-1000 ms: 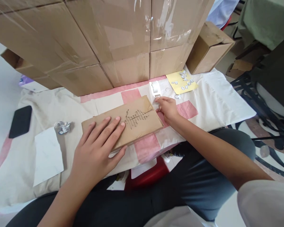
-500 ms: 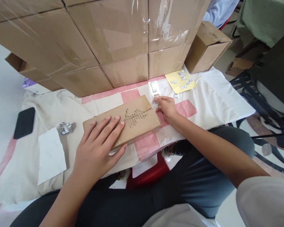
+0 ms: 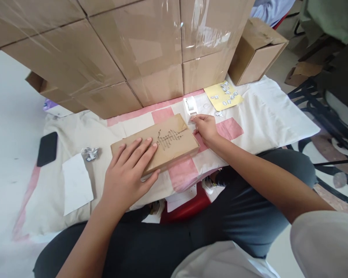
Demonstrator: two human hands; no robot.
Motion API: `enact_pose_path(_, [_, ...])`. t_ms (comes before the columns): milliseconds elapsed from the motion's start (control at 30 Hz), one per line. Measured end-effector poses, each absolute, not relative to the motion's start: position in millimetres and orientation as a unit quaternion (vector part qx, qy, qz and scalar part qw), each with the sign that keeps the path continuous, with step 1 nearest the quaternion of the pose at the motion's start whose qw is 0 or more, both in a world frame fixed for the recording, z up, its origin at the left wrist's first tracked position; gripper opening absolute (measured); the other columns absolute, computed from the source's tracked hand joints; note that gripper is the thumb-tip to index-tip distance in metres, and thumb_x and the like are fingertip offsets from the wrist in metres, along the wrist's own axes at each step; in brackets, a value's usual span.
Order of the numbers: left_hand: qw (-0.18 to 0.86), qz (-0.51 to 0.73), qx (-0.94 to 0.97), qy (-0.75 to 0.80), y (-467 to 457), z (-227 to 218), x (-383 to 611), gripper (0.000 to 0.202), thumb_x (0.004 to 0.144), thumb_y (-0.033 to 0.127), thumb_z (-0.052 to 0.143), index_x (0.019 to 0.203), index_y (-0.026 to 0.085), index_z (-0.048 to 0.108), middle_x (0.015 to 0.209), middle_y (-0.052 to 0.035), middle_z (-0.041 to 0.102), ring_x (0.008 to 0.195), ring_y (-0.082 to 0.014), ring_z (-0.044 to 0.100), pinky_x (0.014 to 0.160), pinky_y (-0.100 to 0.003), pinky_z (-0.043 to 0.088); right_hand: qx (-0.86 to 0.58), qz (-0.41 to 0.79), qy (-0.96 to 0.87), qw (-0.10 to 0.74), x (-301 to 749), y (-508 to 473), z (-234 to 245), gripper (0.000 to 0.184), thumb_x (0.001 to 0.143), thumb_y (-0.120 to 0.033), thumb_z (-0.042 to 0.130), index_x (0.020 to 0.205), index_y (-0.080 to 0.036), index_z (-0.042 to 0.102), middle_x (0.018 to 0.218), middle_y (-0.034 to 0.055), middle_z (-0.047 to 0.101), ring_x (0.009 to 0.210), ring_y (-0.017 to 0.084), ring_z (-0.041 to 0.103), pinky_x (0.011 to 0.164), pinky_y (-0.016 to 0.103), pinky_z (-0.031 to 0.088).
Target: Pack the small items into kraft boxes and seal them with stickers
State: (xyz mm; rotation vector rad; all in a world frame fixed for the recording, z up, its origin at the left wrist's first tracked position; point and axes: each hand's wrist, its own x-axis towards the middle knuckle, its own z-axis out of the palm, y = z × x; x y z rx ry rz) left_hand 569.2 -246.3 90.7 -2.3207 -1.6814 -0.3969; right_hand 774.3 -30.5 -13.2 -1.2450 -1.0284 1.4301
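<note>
The slotted box (image 3: 175, 151) lies near the cloth edge (image 3: 181, 187).

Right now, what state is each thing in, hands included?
Cardboard box: lying flat, top face slit
Tape dispenser: upright, beside the box
Phone: flat, dark face up
White paper: uncrumpled, right edge uneven
Yellow paper: flat, small pieces on it
Foil-like wad: crumpled
Stacked cartons: taped together
Left carton: flap open
Right carton: standing, top edge uneven
Left hand: palm down, fingers spread on the box
Right hand: fingers curled at the dispenser, grip unclear
</note>
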Motion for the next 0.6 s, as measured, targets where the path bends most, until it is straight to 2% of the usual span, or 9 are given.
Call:
enact_pose_path(133, [0.115, -0.128, -0.794, -0.584, -247, 90, 570, 0.065, 0.092, 0.036, 0.065, 0.153, 0.023, 0.045, 0.155, -0.0083, 0.053, 0.143, -0.0335, 0.05, 0.119, -0.052, 0.036, -0.525, 0.595, -0.408, 0.45, 774, -29, -13, 0.011, 0.073, -0.014, 0.063, 0.062, -0.015, 0.063, 0.047, -0.0066, 0.047, 0.036, 0.006, 0.037, 0.037, 0.023, 0.04])
enact_pose_path(233, [0.115, -0.131, -0.793, -0.583, -248, 88, 569, 0.066, 0.093, 0.036, 0.064, 0.154, 0.023, 0.043, 0.155, -0.0082, 0.054, 0.144, -0.0333, 0.05, 0.119, -0.052, 0.036, -0.518, 0.603, -0.413, 0.445, 776, -30, -12, 0.009, 0.073, -0.016, 0.065, 0.064, -0.015, 0.065, 0.041, -0.0089, 0.041, 0.034, 0.007, 0.035, 0.037, 0.023, 0.04])
enact_pose_path(400, [0.132, -0.134, -0.795, -0.576, -248, 87, 569, 0.067, 0.093, 0.035, 0.062, 0.156, 0.024, 0.04, 0.154, -0.0094, 0.055, 0.143, -0.0332, 0.051, 0.12, -0.052, 0.035, -0.478, 0.605, -0.441, 0.458, 776, -40, -11, 0.016, 0.072, -0.031, 0.072, 0.07, -0.016, 0.068, 0.045, -0.007, 0.05, 0.036, 0.008, 0.043, 0.036, 0.022, 0.033])
enact_pose_path(533, [0.149, -0.128, -0.796, -0.573, -250, 88, 570, 0.067, 0.093, 0.033, 0.061, 0.156, 0.023, 0.04, 0.154, -0.0107, 0.055, 0.141, -0.0343, 0.052, 0.118, -0.052, 0.036, -0.449, 0.617, -0.446, 0.468, 779, -49, -3, 0.028, 0.07, -0.044, 0.076, 0.074, -0.018, 0.069, 0.04, -0.011, 0.039, 0.036, 0.009, 0.037, 0.04, 0.023, 0.039])
enact_pose_path(600, [0.156, -0.13, -0.795, -0.571, -250, 89, 571, 0.064, 0.094, 0.033, 0.061, 0.154, 0.022, 0.043, 0.153, -0.0107, 0.056, 0.14, -0.0341, 0.053, 0.117, -0.051, 0.037, -0.44, 0.617, -0.451, 0.472, 782, -54, 6, 0.032, 0.07, -0.049, 0.078, 0.076, -0.019, 0.07, 0.041, -0.0115, 0.038, 0.037, 0.008, 0.034, 0.042, 0.024, 0.041])
